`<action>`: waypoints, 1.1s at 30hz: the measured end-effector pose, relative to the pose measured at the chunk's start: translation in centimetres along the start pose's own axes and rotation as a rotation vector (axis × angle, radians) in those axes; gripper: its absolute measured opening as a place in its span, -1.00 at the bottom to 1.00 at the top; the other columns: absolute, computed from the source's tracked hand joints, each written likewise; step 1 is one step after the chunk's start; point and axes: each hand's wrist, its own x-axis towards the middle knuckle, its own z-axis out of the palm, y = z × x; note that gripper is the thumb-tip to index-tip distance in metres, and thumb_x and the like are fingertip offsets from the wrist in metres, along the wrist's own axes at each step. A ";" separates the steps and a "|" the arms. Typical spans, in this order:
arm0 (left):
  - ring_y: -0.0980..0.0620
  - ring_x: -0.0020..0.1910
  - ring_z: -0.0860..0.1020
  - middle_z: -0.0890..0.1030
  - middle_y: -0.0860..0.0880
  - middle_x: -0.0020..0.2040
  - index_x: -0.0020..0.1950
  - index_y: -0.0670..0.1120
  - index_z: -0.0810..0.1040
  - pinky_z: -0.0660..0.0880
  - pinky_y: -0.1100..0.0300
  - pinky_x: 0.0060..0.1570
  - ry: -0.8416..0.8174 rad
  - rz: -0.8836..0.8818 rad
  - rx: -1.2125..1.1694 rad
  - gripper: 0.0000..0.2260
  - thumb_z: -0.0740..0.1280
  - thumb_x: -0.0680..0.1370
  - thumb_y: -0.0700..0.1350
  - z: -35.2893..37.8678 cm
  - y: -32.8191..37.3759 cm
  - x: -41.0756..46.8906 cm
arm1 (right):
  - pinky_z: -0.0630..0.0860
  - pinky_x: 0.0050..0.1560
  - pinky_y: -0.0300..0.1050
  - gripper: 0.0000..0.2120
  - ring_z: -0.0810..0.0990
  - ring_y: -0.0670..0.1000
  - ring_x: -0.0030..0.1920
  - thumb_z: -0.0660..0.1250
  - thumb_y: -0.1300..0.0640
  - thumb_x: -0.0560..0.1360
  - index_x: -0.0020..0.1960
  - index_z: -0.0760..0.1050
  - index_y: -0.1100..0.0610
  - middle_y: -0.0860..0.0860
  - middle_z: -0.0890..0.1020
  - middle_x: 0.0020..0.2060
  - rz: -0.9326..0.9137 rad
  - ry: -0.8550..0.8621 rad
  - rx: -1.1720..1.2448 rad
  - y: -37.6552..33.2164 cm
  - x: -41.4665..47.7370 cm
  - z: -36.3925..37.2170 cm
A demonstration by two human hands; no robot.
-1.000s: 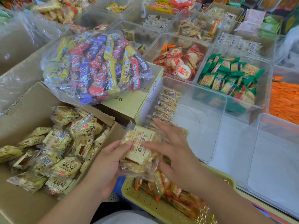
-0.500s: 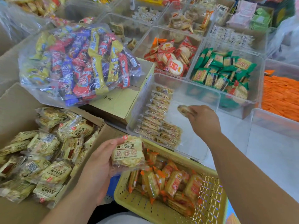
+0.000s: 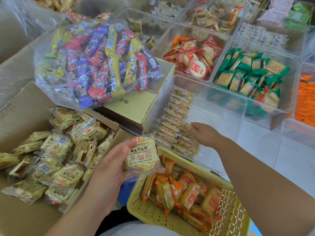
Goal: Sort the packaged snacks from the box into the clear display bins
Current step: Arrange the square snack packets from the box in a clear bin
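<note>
An open cardboard box (image 3: 25,99) at the left holds several pale yellow snack packets (image 3: 64,160). My left hand (image 3: 109,169) grips a small stack of the same packets (image 3: 141,154) between the box and the bins. My right hand (image 3: 206,135) reaches into the near clear bin (image 3: 221,106). Its fingers lie fairly straight against the row of packets (image 3: 175,120) lined up along the bin's left wall. I see no packet gripped in that hand.
A yellow perforated basket (image 3: 153,217) with orange-wrapped snacks sits just below my hands. A big clear bag of colourful bars (image 3: 95,65) rests on a small carton (image 3: 136,106). Behind stand bins of red packets (image 3: 194,60), green packets (image 3: 247,77) and orange packets (image 3: 305,103).
My right hand took one packet off the stack, carried it over the clear bin, then came down to the near end of the packet row. My left hand stayed with the stack.
</note>
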 end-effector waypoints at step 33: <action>-0.21 0.66 -0.11 -0.06 -0.18 0.69 0.60 0.28 0.20 0.03 -0.14 0.60 -0.300 0.182 1.737 -0.17 0.06 0.39 0.62 4.3 -3.0 8.1 | 0.56 -0.09 -0.06 -0.72 0.60 0.18 0.01 0.26 0.21 0.54 0.15 0.63 0.00 0.12 0.65 0.05 0.117 0.365 0.142 1.5 0.2 -2.9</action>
